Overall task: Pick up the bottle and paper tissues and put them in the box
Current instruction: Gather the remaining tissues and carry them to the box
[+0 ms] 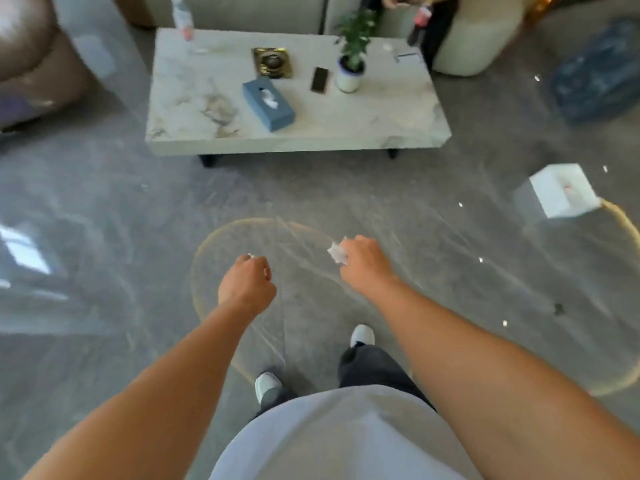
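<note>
The right hand holds a crumpled tissue; the left hand is a fist with a white bit peeking out; the white box sits far right on the floor; the bottle stands on the table; a loose grip could drop the tissue.

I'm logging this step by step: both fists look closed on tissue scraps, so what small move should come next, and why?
Probably turn and step right toward the white box on the floor. The right hand is shut on a crumpled tissue, and the left hand shows white bits at its fingers, so both seem loaded, and the box is beyond reach.
</note>
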